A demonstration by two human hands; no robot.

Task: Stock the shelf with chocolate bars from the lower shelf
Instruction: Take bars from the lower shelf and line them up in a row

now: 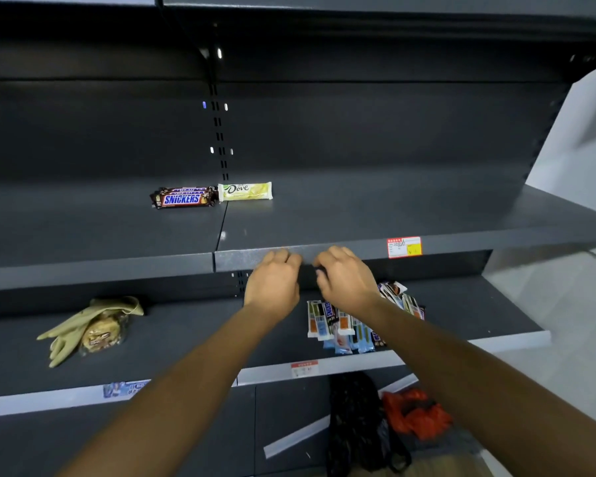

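Left hand [272, 287], right hand [345, 282] hover before shelf edge [461, 244]; gloves [70, 328] lie leftward

Both forearms reach forward, hands side by side.
The left hand [272, 287] and right hand [346, 280] are raised close together, almost touching, backs toward the camera, fingers curled forward and downward. What the fingers hold, if anything, is hidden. The forearms are bare.

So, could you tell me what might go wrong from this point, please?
The right hand works above the loose pile of bars lying near the lower shelf's front edge; its forearm could sweep some off. It and the left hand are right at the upper shelf's lip, so lifting might catch there.
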